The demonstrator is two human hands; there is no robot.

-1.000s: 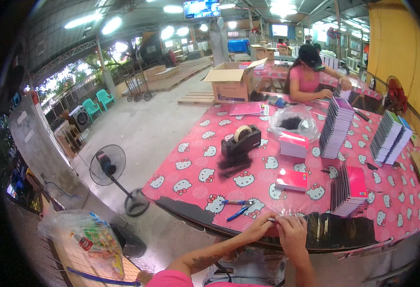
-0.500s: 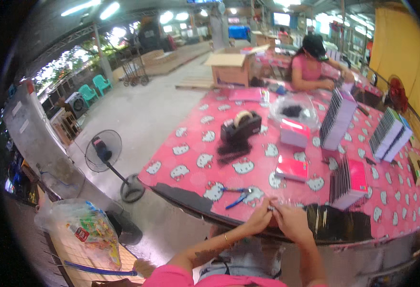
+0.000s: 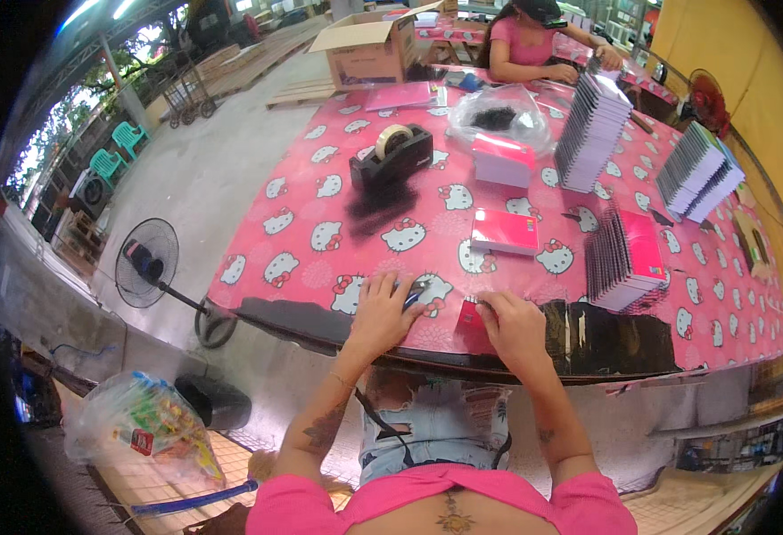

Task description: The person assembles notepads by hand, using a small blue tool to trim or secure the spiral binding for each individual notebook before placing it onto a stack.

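My left hand (image 3: 381, 312) lies palm down near the table's front edge, its fingers closed over a pair of blue-handled pliers (image 3: 415, 294) that it partly covers. To its right, my right hand (image 3: 511, 323) pinches the corner of a small red notebook or card (image 3: 471, 319), mostly flat at the edge; its far part is hidden by my fingers. Just beyond lies a low pile of small pink notebooks (image 3: 505, 232). A taller pile of pink notebooks (image 3: 503, 160) stands behind it. On the right is a row of black spiral-bound pink notebooks (image 3: 625, 259).
A black tape dispenser (image 3: 393, 156) stands left of centre on the pink patterned tablecloth. Behind are a clear plastic bag (image 3: 498, 120), a tall notebook stack (image 3: 592, 134) and another stack (image 3: 699, 174). A co-worker (image 3: 534, 45) works at the far side. A fan (image 3: 146, 263) stands left.
My hands were together at the table edge and have parted. The left has moved left onto the pliers; a small red piece now shows at my right hand. The view has tilted down.
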